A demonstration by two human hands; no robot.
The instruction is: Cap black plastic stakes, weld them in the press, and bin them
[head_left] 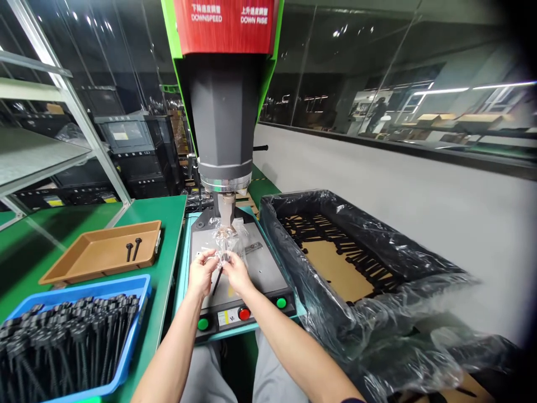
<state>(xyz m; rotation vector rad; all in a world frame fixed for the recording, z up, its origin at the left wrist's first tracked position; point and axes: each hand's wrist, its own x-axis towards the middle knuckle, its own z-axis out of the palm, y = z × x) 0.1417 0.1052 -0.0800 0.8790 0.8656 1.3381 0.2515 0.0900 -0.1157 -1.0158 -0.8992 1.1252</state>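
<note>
Both my hands are at the press, just below the tip of its metal horn (227, 210). My left hand (202, 274) is closed, fingertips pinched together at crumpled clear plastic film (240, 238); what they grip is too small to tell. My right hand (238, 274) is also closed, its thumb and fingers meeting near the left fingertips. From the right fingertips a thin black rod-shaped part (217, 281) slants down towards me over the grey base plate (268, 274). Its upper end is hidden by the fingers and film.
Left, a blue bin (145, 291) holds many black long-stemmed parts; behind it, a brown tray (100, 268) holds two. To the right stands a plastic-lined box (331, 204) with black parts around cardboard. Green buttons (203, 324) and a red button (244, 314) line the press's front edge.
</note>
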